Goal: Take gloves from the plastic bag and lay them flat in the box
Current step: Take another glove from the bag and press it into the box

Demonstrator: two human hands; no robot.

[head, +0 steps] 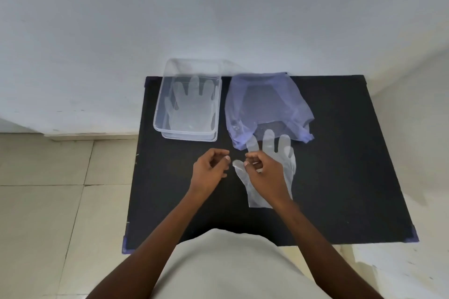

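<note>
A clear plastic box (158, 114) stands at the back left of the black table, with a see-through glove (192, 104) lying flat inside it. To its right lies a crumpled bluish plastic bag (262, 104). A second see-through glove (289, 165) lies flat on the table in front of the bag, its fingertips over the bag's edge. My right hand (264, 172) rests over this glove with its fingers curled at the glove's thumb; whether it pinches the glove I cannot tell. My left hand (210, 168) hovers just left of the glove, fingers loosely curled, holding nothing.
The black table (340, 165) stands against a white wall, with tiled floor to the left. My light shirt fills the bottom centre of the view.
</note>
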